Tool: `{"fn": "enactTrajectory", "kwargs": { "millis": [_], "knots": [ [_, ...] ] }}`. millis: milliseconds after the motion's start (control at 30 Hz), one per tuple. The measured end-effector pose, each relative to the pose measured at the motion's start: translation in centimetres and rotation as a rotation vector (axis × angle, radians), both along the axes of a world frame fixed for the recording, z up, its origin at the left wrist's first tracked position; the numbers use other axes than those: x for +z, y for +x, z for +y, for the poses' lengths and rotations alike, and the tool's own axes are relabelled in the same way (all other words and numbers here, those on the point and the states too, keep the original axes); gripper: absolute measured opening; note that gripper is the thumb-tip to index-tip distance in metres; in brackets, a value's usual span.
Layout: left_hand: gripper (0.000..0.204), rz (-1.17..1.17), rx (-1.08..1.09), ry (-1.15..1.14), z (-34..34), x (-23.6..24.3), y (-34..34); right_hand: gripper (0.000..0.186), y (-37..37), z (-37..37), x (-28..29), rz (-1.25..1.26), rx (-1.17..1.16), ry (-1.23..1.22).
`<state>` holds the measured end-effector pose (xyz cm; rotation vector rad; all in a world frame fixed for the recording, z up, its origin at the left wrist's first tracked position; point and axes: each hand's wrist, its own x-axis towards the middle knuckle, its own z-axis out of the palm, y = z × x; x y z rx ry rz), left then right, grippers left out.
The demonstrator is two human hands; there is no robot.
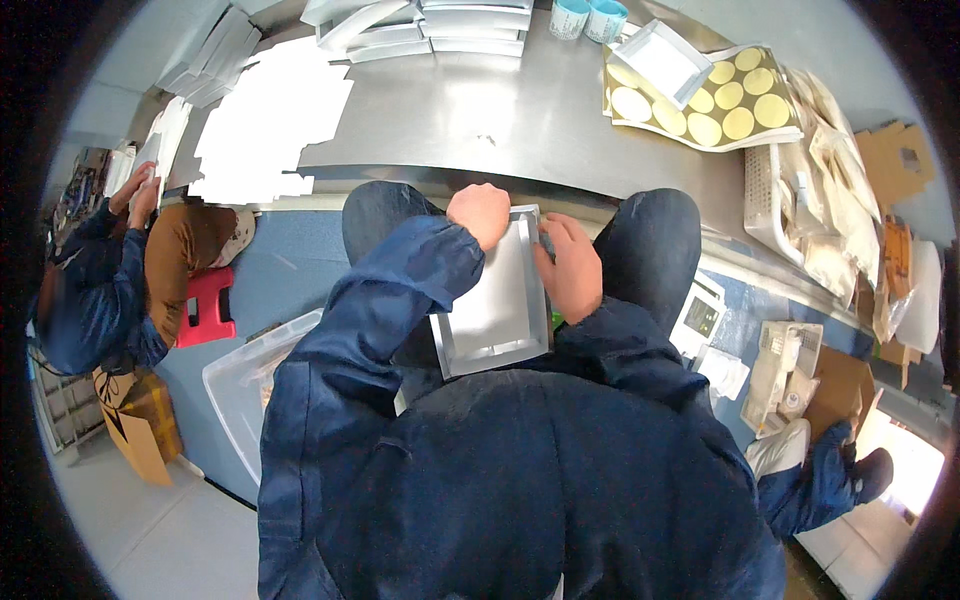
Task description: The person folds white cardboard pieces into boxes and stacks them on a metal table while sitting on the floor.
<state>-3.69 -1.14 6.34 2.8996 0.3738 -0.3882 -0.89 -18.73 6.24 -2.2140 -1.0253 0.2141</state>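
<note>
Open grey-white box point(488, 305), extending from the grip toward the torso. The left hand point(478, 215) is curled at the box's far left corner, fingertips hidden; the right hand point(572, 268) sets thumb and fingers against its right wall near the far end. Whether either hand is clamped on it cannot be told. Beyond the grip: metal table point(430, 120).

Tray point(492, 300) between the knees point(655, 235), boxes point(476, 22) beyond on the table point(430, 115), bags point(835, 170) right, seemingly in a basket point(764, 200)
</note>
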Motion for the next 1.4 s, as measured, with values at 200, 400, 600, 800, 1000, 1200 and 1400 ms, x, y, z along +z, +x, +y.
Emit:
{"fn": "enactTrajectory", "kwargs": {
  "millis": [200,400,600,800,1000,1200,1400],
  "knots": [
    [0.017,-0.009,-0.062,-0.071,-0.8,0.3,0.0,0.036,2.6,1.7,-2.6,0.146,-0.001,0.232],
    [0.049,0.164,-0.064,-0.221,2.6,3.7,-2.8,0.035,5.1,0.3,-1.9,0.256,0.169,-0.037],
    [0.043,0.032,0.266,-1.308,4.8,1.6,-6.1,0.034,6.6,-0.7,-2.1,0.544,0.233,0.029],
    [0.038,-0.046,0.233,-1.199,3.8,2.4,-7.0,0.033,6.0,-0.8,-0.9,0.964,0.07,0.051],
    [0.034,-0.204,0.092,-0.935,4.1,1.1,-7.4,0.035,6.3,-0.9,-2.1,0.594,0.258,0.051],
    [0.034,-0.19,0.07,-0.903,3.9,1.1,-7.2,0.038,7.2,-0.4,-2.2,0.538,0.347,0.018],
    [0.046,0.18,-0.111,-1.015,6.9,0.7,-4.6,0.038,7.8,0.9,-3.3,0.529,0.428,-0.046]
  ]
}}
